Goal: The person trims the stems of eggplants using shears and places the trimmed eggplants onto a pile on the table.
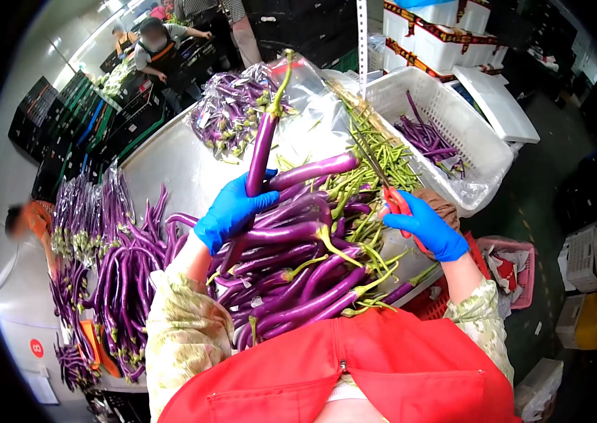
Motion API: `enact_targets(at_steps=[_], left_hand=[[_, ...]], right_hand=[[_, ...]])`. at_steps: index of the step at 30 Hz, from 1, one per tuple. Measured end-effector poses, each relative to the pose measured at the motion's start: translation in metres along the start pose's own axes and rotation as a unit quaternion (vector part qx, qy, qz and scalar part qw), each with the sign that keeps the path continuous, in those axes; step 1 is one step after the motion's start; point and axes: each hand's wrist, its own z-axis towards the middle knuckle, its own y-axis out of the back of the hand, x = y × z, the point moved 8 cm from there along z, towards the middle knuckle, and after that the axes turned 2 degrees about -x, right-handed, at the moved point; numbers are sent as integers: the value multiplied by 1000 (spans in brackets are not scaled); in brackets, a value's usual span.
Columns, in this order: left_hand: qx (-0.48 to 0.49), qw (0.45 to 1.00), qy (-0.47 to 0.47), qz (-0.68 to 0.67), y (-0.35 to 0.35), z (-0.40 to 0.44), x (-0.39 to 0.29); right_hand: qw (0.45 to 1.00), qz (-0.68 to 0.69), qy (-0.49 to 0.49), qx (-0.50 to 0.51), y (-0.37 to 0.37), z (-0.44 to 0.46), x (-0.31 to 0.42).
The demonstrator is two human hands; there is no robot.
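The worktop [171, 155] is the largest thing here, running from the lower left of the frame to the upper centre. Next comes the wearer's red apron [263, 381], across the bottom of the frame. A heap of purple eggplants [298, 261] fills the middle, many of their green stems pointing right. A white crate [485, 180] stands in the upper right, with slim purple eggplants [421, 134] inside. At the left lies a pile of slender, curved eggplants [126, 282], and just above it are clear packs of similar ones [90, 211]. A bagged batch [231, 113] sits on the worktop at upper centre. To its right, and above the right part of the heap, is a spread of thin green stem pieces [383, 166].

The held eggplant [263, 144] rises through the upper centre, tilted slightly right, its green stem uppermost and overlapping the bagged batch in view. The left hand [238, 211], in a blue glove, is wrapped around it near the middle of the frame. The right hand [425, 225], also gloved in blue, lies right of centre and grips a pair of scissors [395, 202] by the red handles. Their dark blades point up and left over the stem pieces, well apart from the stem of the held eggplant.
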Motion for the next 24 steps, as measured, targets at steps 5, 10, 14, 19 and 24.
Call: enact_targets(at_steps=[5,10,14,19,24], left_hand=[[-84,995,-4,55,7,-23,-3],[-124,992,-14,-9,16,-35,7],[-99,995,-25,-22,1,-44,6],[-73,997,-5,11,-5,-52,14],[-42,998,28,34,1,-60,27]], right_hand=[[998,41,-36,45,-1,-29,1],[997,-6,-70,45,6,-40,-16],[998,-17,-36,49,-2,-26,-7],[999,-8,-3,38,-11,-13,-1],[995,-96,19,10,-8,-8,-20]])
